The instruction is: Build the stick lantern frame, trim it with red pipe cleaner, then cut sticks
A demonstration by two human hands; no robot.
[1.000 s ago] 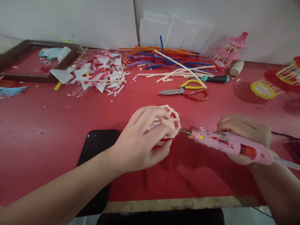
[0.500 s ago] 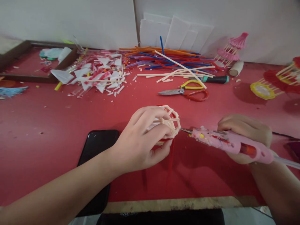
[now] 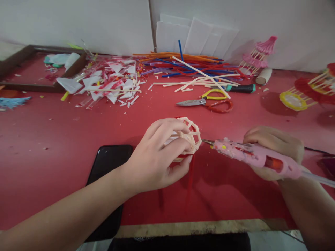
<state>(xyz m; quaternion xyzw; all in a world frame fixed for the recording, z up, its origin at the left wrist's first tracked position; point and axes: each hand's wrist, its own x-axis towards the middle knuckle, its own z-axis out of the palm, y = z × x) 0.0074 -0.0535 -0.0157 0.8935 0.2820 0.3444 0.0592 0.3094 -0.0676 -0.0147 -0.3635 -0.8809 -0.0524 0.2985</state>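
Observation:
My left hand [image 3: 162,153] grips a small round frame of pale wooden sticks [image 3: 197,134], fingers curled over its left side. Part of that frame is hidden under the palm. A thin red strip [image 3: 191,174] hangs down below it. Wrapped around a pink hot glue gun [image 3: 251,153] is my right hand [image 3: 274,144], partly covered by the gun's body. The metal nozzle points left, very close to the right rim of the stick frame; I cannot tell whether they touch. A clear glue stick [image 3: 318,178] protrudes from the gun's rear.
Yellow-and-red-handled scissors [image 3: 192,102] lie beyond the frame, near loose wooden sticks [image 3: 167,84] and a cutter handle [image 3: 242,89]. A black phone [image 3: 112,160] lies under my left forearm. Paper scraps [image 3: 91,82] and a brown wooden tray [image 3: 31,85] are back left; a pink stick tower [image 3: 255,61] stands back right.
The glue gun has tilted slightly, its nozzle rising a little along the frame's right rim and its rear end shifting slightly left and up. My left hand and the stick frame look unmoved.

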